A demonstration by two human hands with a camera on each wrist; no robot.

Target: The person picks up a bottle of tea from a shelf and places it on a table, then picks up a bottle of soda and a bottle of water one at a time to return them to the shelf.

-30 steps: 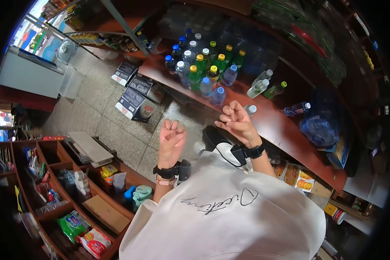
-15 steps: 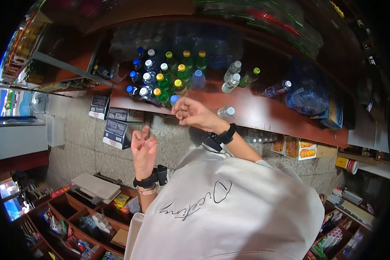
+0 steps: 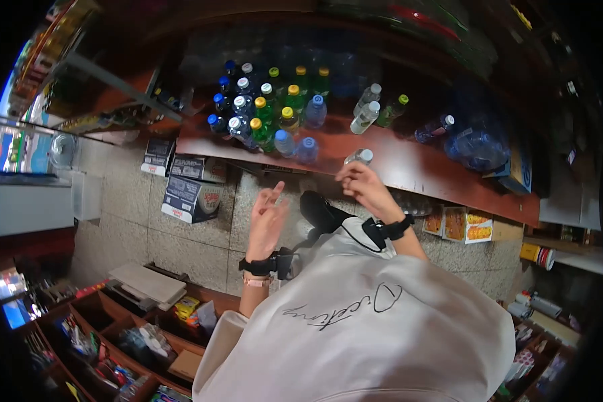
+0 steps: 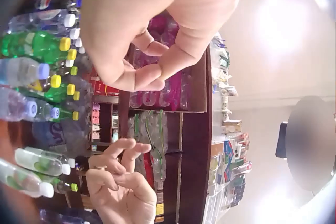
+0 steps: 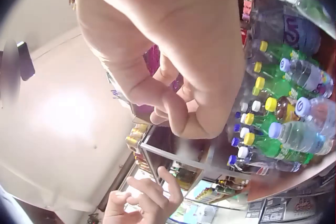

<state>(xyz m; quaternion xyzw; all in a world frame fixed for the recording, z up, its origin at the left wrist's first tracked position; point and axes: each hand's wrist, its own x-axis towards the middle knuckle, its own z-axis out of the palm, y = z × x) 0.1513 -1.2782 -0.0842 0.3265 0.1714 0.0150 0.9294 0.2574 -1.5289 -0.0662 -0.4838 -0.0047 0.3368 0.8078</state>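
Observation:
Over the floor in front of the shelf, my left hand (image 3: 268, 224) is raised with its fingers loosely bent and nothing in them. In the left wrist view its thumb and fingertips come close together around a bare gap. My right hand (image 3: 370, 193), also holding nothing, is at the shelf's front edge with its fingers curved. Just beyond its fingertips in the head view is a clear bottle with a whitish cap (image 3: 360, 157). To its left stands a group of drinks, including a green bottle with a yellow cap (image 3: 263, 136) and a pale bottle with a blue cap (image 3: 307, 151).
The reddish-brown shelf (image 3: 408, 157) runs across the front. Farther right on it are two white-capped bottles (image 3: 365, 119), a green-capped bottle (image 3: 392, 110) and wrapped large bottles (image 3: 477, 149). Dark printed cartons (image 3: 193, 199) sit on the floor; a compartmented wooden rack (image 3: 103, 311) stands lower left.
Both hands swing left, the right one passing in front of the blue-capped bottles, then return right to beside the lone clear bottle. The head view turns. The bottles keep their places.

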